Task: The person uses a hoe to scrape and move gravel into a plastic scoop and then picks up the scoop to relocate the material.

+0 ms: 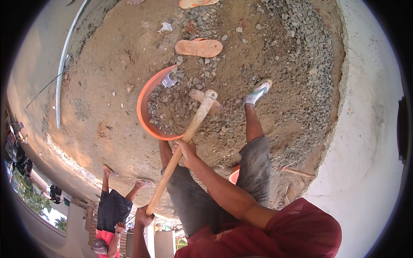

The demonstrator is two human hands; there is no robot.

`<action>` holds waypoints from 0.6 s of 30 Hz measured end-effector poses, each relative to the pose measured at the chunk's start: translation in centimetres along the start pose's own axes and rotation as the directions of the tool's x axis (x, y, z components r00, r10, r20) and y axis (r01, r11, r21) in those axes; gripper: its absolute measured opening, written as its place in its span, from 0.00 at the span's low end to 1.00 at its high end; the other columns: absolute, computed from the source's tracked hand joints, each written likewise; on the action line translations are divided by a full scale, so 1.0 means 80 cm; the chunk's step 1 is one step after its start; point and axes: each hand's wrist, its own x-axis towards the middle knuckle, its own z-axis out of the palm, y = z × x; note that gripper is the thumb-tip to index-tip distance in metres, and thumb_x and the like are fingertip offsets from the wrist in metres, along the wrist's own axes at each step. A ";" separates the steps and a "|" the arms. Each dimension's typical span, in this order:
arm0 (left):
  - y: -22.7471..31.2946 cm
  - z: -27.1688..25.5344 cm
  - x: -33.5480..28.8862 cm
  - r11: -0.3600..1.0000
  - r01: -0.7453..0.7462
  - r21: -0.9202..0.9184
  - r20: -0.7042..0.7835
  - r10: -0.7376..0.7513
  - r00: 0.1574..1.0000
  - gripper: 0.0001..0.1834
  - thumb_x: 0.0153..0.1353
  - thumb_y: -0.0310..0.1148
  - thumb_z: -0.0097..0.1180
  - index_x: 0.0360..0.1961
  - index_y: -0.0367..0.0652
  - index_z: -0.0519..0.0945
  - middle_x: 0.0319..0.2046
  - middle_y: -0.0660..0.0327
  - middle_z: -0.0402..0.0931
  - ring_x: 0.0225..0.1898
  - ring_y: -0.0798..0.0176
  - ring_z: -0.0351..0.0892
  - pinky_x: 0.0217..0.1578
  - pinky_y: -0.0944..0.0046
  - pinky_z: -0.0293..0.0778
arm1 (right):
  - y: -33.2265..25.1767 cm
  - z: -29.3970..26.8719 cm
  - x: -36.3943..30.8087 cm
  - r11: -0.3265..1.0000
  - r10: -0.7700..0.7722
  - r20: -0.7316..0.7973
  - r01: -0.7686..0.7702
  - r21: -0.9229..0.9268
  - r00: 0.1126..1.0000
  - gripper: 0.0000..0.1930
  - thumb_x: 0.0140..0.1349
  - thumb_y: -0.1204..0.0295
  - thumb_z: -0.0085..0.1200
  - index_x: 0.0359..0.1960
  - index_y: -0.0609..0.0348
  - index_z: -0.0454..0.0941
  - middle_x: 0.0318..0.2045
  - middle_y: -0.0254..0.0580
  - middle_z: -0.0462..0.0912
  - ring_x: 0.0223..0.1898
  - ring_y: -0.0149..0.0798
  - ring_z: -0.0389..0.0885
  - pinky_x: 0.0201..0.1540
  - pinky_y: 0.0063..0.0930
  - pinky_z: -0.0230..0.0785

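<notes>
Orange basin point(142, 105) shows its curved wall on the L side, w/ grey gravel point(170, 109) & soil inside the curve; can't make out its R edge. Wood-handled hoe point(196, 121) slants past the basin's near R end, its muddy head over the gravel just R of the basin wall's ends; can't tell if it touches the stones. R hand point(186, 151), just below the basin's near rim, is wrapped round mid-handle. L hand point(144, 217), well below the basin, is closed round the handle's butt end. Both grips narrow, fingers curled on wood. White scrap point(168, 80) lies inside the basin's curve, nr its upper end. Flip-flop point(198, 48) is just above & R of the basin; white-green sandal point(260, 90) on the wearer's R foot, well R of it. Gravel heap point(309, 69) farther R, then pale concrete point(361, 129). Co-worker point(114, 210) in dark shorts, well below & L of basin; pale rail point(60, 77) well L.
</notes>
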 end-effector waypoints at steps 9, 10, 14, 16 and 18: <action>0.524 0.196 0.266 0.853 -0.520 0.027 -0.410 0.484 0.773 0.21 0.54 0.29 0.61 0.51 0.38 0.77 0.30 0.41 0.82 0.34 0.34 0.82 0.35 0.46 0.79 | -0.582 -0.006 0.052 0.749 -0.619 0.154 0.638 -0.180 0.770 0.09 0.61 0.78 0.59 0.37 0.63 0.70 0.21 0.35 0.73 0.17 0.31 0.72 0.18 0.28 0.68; 0.645 0.211 0.308 0.816 -0.576 -0.058 -0.398 0.510 0.763 0.25 0.53 0.28 0.60 0.54 0.36 0.75 0.31 0.39 0.82 0.36 0.33 0.82 0.37 0.44 0.79 | -0.682 -0.015 0.068 0.584 -0.752 0.201 0.775 -0.241 0.628 0.11 0.62 0.78 0.58 0.41 0.64 0.69 0.23 0.37 0.75 0.18 0.31 0.74 0.20 0.28 0.71; 0.998 0.211 0.361 0.623 -0.706 -0.337 -0.383 0.595 0.707 0.20 0.51 0.24 0.56 0.48 0.33 0.76 0.35 0.36 0.81 0.41 0.32 0.82 0.42 0.42 0.77 | -0.921 -0.060 0.162 -0.017 -0.891 0.329 0.698 -0.716 0.315 0.19 0.66 0.68 0.57 0.49 0.70 0.66 0.25 0.47 0.82 0.22 0.36 0.83 0.25 0.32 0.79; 1.040 0.264 0.363 0.602 -0.669 -0.435 -0.346 0.574 0.742 0.22 0.51 0.26 0.57 0.50 0.34 0.76 0.39 0.36 0.81 0.44 0.34 0.82 0.48 0.43 0.76 | -0.983 -0.092 0.189 -0.115 -0.835 0.295 0.378 -0.919 0.464 0.25 0.66 0.65 0.55 0.55 0.73 0.62 0.29 0.55 0.84 0.26 0.45 0.87 0.31 0.38 0.81; 0.966 0.255 0.375 0.704 -0.640 -0.308 -0.375 0.528 0.762 0.21 0.52 0.27 0.59 0.50 0.36 0.77 0.36 0.41 0.82 0.42 0.38 0.83 0.45 0.47 0.75 | -0.891 -0.085 0.171 0.031 -0.831 0.187 0.380 -0.924 0.524 0.29 0.64 0.65 0.55 0.58 0.75 0.59 0.35 0.63 0.84 0.31 0.51 0.88 0.38 0.41 0.82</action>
